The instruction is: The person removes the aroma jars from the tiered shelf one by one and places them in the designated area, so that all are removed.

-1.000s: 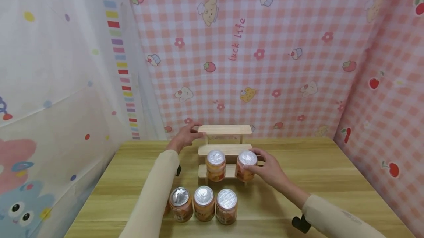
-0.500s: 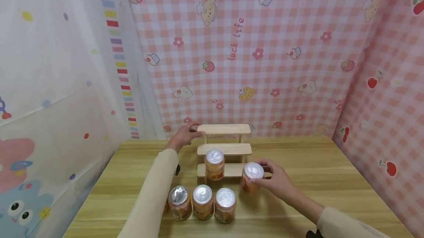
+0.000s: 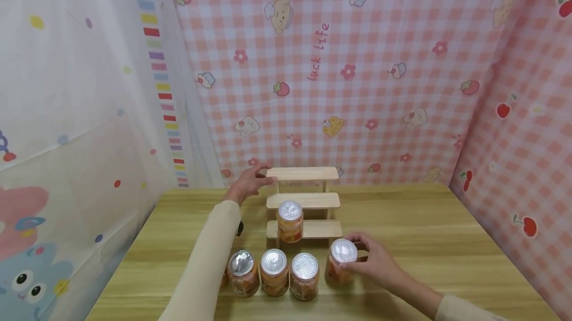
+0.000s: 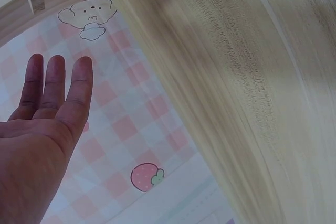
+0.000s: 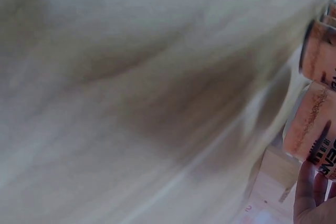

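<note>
My right hand (image 3: 373, 264) grips a can (image 3: 340, 266) with a silvery lid and orange contents, right of the row of cans. Whether its base touches the table cannot be told. Fingertips (image 5: 304, 187) lie against its printed side in the right wrist view. A small three-tier wooden shelf (image 3: 303, 200) stands at the back, with one similar can (image 3: 290, 224) on its lowest tier. At the left end of the top board is my left hand (image 3: 248, 184). Three straight fingers (image 4: 79, 90) show in the left wrist view; its thumb is hidden there.
Several similar cans, including a front can (image 3: 305, 277), stand in a row on the wooden table (image 3: 411, 221). The left sleeve (image 3: 203, 261) partly hides the leftmost one. Behind the table hangs a pink checked cloth (image 3: 357, 102).
My right hand has taken its can off the lowest tier and brought it toward me, down beside the row. The left hand and the other cans stay in place.
</note>
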### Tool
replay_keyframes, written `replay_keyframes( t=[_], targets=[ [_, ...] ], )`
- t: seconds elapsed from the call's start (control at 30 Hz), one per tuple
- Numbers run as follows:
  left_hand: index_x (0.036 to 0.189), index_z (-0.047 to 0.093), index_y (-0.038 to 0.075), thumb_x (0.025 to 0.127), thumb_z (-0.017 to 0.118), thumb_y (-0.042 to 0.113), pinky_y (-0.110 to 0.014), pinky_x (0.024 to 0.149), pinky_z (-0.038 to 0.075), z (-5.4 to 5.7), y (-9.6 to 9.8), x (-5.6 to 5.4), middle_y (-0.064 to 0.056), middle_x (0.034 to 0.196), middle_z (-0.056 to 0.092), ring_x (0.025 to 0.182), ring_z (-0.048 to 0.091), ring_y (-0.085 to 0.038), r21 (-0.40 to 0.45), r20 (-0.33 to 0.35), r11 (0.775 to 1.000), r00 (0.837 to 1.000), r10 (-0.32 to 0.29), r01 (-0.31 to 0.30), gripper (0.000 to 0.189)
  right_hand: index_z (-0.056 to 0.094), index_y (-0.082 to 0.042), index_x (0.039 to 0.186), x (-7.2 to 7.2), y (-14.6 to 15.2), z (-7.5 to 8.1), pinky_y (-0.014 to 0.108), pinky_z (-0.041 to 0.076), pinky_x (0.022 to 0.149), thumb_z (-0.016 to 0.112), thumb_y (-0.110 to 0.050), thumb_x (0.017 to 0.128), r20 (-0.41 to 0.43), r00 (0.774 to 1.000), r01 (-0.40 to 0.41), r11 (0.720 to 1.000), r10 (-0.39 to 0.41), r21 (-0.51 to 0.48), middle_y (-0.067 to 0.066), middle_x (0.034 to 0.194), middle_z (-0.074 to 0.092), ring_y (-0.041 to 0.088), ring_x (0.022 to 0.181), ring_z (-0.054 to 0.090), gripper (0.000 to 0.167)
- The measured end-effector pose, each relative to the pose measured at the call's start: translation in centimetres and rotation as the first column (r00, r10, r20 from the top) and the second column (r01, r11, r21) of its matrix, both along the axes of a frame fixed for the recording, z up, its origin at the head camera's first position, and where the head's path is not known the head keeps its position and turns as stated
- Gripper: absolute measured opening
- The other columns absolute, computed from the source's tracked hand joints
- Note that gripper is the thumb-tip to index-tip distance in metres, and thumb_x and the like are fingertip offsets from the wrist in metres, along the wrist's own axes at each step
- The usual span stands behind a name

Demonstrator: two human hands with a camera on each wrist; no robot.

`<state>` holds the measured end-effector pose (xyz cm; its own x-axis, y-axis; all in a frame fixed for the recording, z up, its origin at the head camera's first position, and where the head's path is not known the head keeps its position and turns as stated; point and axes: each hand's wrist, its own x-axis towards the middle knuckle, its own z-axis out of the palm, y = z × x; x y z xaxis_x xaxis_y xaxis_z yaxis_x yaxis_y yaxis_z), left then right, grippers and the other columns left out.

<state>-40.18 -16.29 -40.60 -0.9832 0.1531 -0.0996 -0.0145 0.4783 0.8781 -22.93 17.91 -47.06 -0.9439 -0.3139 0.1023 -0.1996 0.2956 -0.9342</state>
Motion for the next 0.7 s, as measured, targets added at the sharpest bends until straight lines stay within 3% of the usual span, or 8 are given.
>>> replay_keyframes(
  t=[0.37,0.7],
  targets=[
    [0.141,0.05,0.02,0.095,0.068,0.032,-0.053,0.097,0.047,0.1,0.0,0.1,-0.019,0.136,0.054,0.126,0.05,-0.033,0.007,0.018,1.0,1.0,0.01,-0.01,0.05,0.054,0.006,0.125,0.8,0.1,-1.3,0.028,0.055,0.08,0.084,-0.013,0.08,0.006,0.998,-0.062,0.998,0.062,0.012,0.016,0.117,0.061,0.031,0.105,0.06,0.057],
    [0.144,0.047,0.018,0.096,0.068,0.033,-0.054,0.098,0.046,0.2,-0.1,0.0,-0.019,0.139,0.052,0.129,0.048,-0.033,0.02,0.013,1.0,1.0,-0.005,0.005,0.055,0.054,0.002,0.129,-0.1,-0.4,0.5,0.033,0.049,0.093,0.074,-0.02,0.09,-0.006,1.0,0.008,1.0,-0.008,0.018,0.02,0.127,0.055,0.033,0.117,0.054,0.049]
  ],
)
